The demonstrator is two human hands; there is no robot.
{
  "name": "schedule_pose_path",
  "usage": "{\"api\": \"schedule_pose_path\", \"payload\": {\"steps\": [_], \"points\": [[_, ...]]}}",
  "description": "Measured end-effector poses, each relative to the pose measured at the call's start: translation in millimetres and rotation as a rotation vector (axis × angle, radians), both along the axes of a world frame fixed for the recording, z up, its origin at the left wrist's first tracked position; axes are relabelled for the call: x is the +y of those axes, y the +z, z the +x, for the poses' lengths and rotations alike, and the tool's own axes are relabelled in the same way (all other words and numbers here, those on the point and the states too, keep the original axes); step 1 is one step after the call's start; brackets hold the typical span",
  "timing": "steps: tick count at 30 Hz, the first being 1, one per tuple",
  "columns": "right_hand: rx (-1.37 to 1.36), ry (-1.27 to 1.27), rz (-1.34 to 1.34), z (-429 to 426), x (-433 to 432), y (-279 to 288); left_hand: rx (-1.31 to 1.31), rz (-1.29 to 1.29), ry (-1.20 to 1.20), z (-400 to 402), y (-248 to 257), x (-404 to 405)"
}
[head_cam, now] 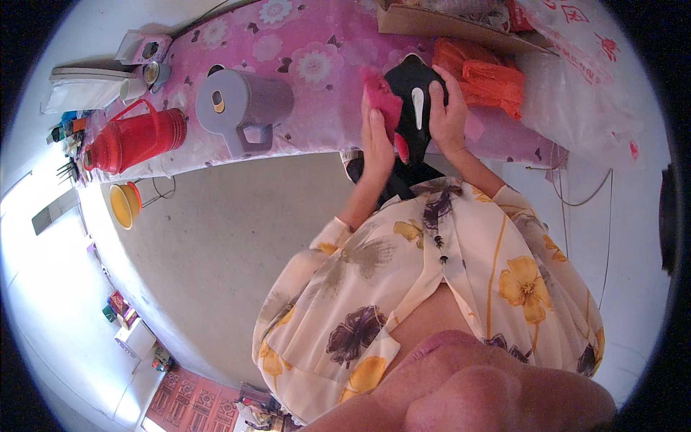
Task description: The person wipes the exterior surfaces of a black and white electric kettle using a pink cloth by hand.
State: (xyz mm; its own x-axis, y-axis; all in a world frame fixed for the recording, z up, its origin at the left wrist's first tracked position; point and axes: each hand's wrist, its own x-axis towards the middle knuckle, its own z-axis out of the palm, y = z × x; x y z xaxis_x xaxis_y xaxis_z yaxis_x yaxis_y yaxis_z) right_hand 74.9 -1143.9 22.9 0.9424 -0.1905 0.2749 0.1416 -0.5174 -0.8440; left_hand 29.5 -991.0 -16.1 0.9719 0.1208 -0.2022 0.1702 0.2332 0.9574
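My right hand (449,119) grips the right side of a glossy black object (402,86) with a long, narrow white oval on its face. It may be a tissue box, but its exact kind is unclear. The black object is tilted above the near edge of the table. My left hand (377,140) holds a bright pink cloth (382,100) against the left side of the black object. A small red-pink piece (401,148) shows below my left fingers, perhaps part of the same cloth.
A grey kettle (264,97) and a red thermos flask (143,140) stand on the pink flowered tablecloth (318,65). Cups (155,74) sit behind the flask. An orange plastic bag (488,81), a cardboard box (448,24) and a clear plastic bag (577,97) lie right. A yellow basin (124,205) is lower left.
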Motion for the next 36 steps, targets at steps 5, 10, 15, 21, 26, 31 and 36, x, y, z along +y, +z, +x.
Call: {"api": "schedule_pose_path", "payload": {"steps": [5, 10, 15, 21, 26, 31, 36], "points": [[0.034, -0.015, 0.0, 0, 0, 3, 0.092, 0.224, -0.314, 77, 15, 35], [-0.013, -0.001, -0.002, 0, 2, -2, 0.247, 0.096, -0.276, 76, -85, 40], [-0.001, -0.022, 0.02, 1, 4, 3, 0.363, -0.263, 0.103, -5, -104, 9], [-0.012, -0.033, 0.019, 0, 1, -4, 0.208, -0.097, 0.237, -26, 25, -24], [0.014, -0.031, 0.019, 0, 6, -1, 0.09, -0.102, 0.04, 48, -5, 16], [-0.017, -0.028, 0.018, 2, 1, -5, 0.412, -0.126, -0.065, 58, -74, 25], [0.07, 0.067, 0.151, 5, 3, -9, 0.233, -0.522, 0.192, 30, -100, 45]]}}
